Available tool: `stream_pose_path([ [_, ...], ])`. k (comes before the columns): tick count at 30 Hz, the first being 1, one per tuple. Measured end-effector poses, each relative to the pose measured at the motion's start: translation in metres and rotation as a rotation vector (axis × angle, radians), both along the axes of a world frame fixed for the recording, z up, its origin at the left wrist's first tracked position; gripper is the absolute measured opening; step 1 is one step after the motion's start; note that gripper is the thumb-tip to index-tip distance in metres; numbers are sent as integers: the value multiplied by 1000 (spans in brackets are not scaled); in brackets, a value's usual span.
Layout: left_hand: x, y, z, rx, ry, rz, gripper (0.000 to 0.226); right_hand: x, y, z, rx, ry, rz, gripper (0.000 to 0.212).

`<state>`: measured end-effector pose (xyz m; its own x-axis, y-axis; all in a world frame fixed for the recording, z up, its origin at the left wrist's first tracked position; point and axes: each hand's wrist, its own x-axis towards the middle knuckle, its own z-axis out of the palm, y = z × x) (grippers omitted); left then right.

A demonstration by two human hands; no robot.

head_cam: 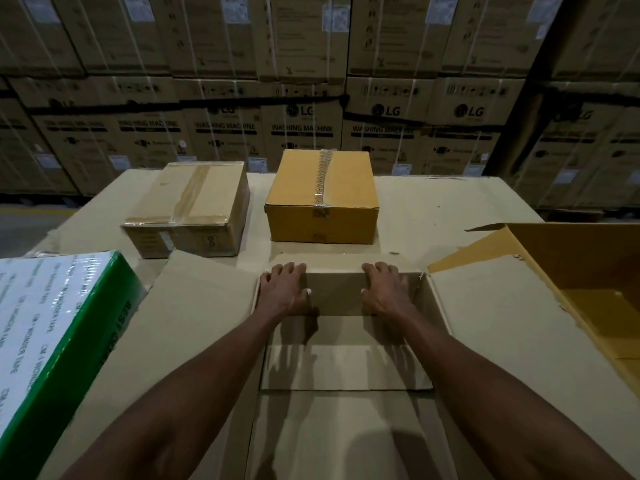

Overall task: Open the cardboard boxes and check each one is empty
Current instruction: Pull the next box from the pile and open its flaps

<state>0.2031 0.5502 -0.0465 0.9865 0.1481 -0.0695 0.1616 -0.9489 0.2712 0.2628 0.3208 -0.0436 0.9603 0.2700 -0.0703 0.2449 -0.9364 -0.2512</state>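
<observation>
Both hands are at the far rim of the open box (346, 362) directly in front of the person: the left hand (282, 289) and the right hand (384, 289) each curl their fingers over the far flap (334, 263) with thumbs on the inner wall, pressing it outward. The step in hand looks like the inspection itself; what shows of the box's floor between the forearms is bare cardboard. Beyond the hands stand two boxes yet to be opened, a yellow taped box (322, 199) straight ahead and a brown taped box (188, 211) beyond the left hand. Right of the right hand lies a yellow open box (568, 271); left of the left hand, a green-edged carton (59, 327). Next, probably, letting go and reaching forward across the worktop (450, 209) for a taped box
</observation>
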Motion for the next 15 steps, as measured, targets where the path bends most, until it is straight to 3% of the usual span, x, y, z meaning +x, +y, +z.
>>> stream_pose_path([
  [6,-9,-3,8,-28,-34,15,61,-8,-9,11,11,-1,31,72],
  [15,-91,-10,2,-95,-61,108,63,-81,-55,17,257,-10,-47,72],
])
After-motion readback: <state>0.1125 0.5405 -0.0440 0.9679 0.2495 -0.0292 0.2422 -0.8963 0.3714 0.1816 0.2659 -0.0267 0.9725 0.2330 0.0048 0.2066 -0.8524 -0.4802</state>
